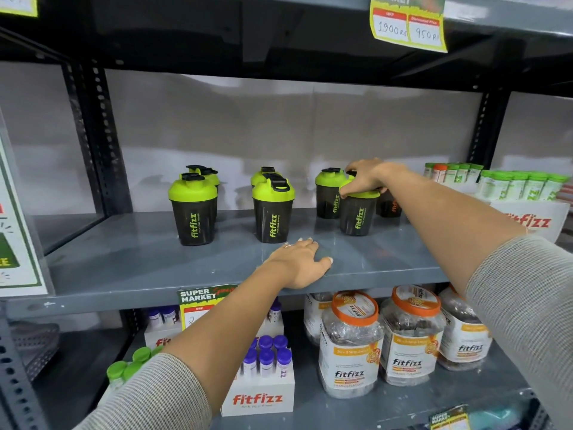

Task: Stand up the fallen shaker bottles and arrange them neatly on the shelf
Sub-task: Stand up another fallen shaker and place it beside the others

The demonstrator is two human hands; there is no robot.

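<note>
Several black shaker bottles with lime-green lids stand upright on the grey shelf [155,262]. One pair stands at the left [193,212], one pair in the middle [273,212], and a third pair at the right, with a back bottle [329,193] and a front bottle [356,217]. My right hand [364,178] grips the lid of that front right bottle from above. Behind it, a further dark shaker [389,207] with orange print is partly hidden by my forearm. My left hand [302,263] lies flat on the shelf's front edge, holding nothing.
Green-capped tubes [524,184] in a white Fitfizz box stand at the shelf's right end. Below are orange-lidded jars [352,346], purple-capped tubes in a box [266,361] and a price tag [201,301]. Black uprights frame the shelf; another price tag [407,24] hangs above.
</note>
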